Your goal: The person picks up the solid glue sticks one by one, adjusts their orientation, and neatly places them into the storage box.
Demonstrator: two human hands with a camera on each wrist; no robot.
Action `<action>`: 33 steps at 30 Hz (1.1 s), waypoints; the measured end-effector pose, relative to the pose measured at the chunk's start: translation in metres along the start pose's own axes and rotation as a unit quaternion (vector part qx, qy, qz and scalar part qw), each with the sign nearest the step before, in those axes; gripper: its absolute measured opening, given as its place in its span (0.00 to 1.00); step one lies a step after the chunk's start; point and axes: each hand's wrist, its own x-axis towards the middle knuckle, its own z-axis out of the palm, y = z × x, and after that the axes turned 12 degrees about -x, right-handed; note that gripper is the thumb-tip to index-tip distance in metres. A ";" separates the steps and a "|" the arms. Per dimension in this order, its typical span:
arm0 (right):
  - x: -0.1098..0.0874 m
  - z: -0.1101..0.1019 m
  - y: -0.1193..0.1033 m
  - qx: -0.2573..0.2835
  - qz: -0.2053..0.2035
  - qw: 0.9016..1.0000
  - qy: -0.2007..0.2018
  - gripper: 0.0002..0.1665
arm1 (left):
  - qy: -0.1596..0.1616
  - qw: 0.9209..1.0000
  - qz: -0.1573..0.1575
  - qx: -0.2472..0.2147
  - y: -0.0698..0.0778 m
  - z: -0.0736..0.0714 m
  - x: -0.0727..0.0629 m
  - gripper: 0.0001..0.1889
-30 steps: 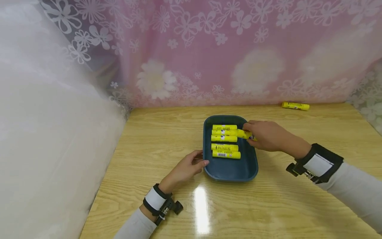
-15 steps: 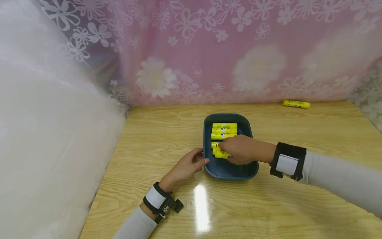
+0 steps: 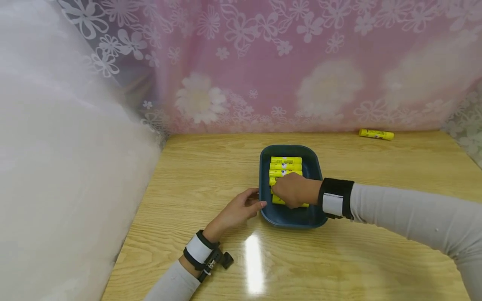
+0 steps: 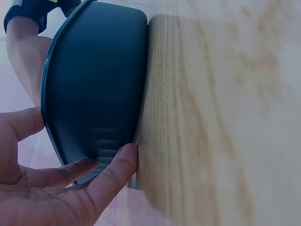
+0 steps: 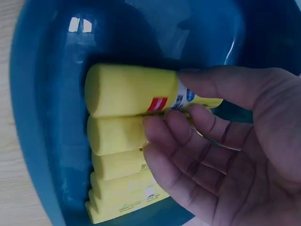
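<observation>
Right wrist view is showing the right hand (image 5: 249, 150) pinching the end glue stick (image 5: 127, 92) inside the blue tray (image 5: 42, 108), its fingers covering the far ends of the neighbouring glue sticks (image 5: 117, 135); from the head, that hand is hiding several sticks' middles. The left hand (image 3: 241, 208) is holding the tray's side, thumb at the rim. One lone glue stick (image 3: 376, 134) is lying on the table (image 3: 211, 167)
</observation>
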 end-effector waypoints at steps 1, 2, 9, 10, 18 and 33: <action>0.000 0.000 0.001 0.001 0.004 1.000 -0.003 0.13 | 0.000 1.000 0.002 0.002 0.000 0.001 0.000 0.30; -0.001 0.001 0.002 0.002 0.007 1.000 -0.004 0.14 | 0.000 1.000 0.002 0.003 0.001 0.001 0.000 0.30; -0.003 0.005 0.012 0.010 0.003 1.000 0.002 0.15 | 0.000 1.000 0.001 0.017 0.003 0.004 0.002 0.30; -0.004 0.006 0.013 0.010 0.000 1.000 0.005 0.15 | -0.001 1.000 0.002 0.017 0.002 0.004 0.003 0.30; -0.003 0.012 0.012 -0.010 -0.031 0.999 0.040 0.15 | -0.003 1.000 -0.005 0.008 -0.002 0.005 0.004 0.30; -0.007 0.008 0.021 0.006 0.000 0.996 0.090 0.22 | 0.007 1.000 -0.004 0.008 -0.002 0.001 0.001 0.30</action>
